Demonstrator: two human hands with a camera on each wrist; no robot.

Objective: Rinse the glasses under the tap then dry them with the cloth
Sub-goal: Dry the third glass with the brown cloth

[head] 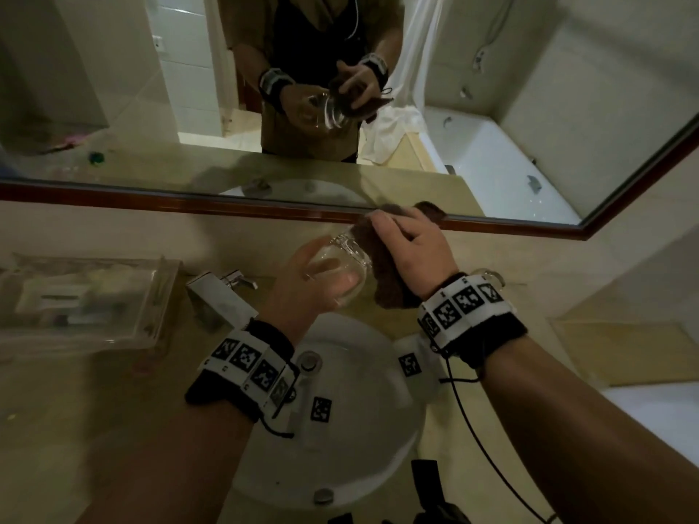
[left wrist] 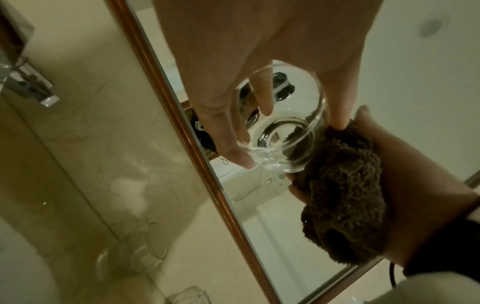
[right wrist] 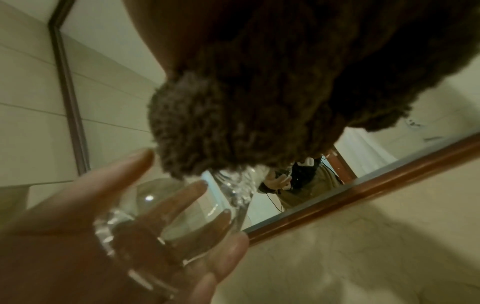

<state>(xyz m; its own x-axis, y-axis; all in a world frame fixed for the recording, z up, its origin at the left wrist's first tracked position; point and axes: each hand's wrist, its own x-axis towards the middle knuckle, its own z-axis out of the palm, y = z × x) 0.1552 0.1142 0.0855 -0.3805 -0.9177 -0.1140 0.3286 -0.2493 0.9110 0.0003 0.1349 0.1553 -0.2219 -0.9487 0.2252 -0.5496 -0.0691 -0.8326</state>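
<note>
Two hands meet above your white basin (head: 342,453), tap (head: 221,293) to their left: left hand (head: 302,293) gripping a clear glass tumbler (head: 338,264), right hand (head: 414,247) clutching a brown cloth (head: 387,276). Left wrist: fingers (left wrist: 226,131) wrap the empty tumbler (left wrist: 283,131), its base touching cloth (left wrist: 342,197). Right wrist: cloth (right wrist: 259,98) blocks your view of that hand.

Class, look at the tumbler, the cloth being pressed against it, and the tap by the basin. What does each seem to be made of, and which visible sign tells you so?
Tumbler: clear glass, likely; fingers show through its wall and the thick base glints.
Cloth: dark brown looped terry or microfibre, judging by its fuzzy matt pile.
Tap: polished, probably chromed metal; its flat faces give mirror-like reflections.
</note>
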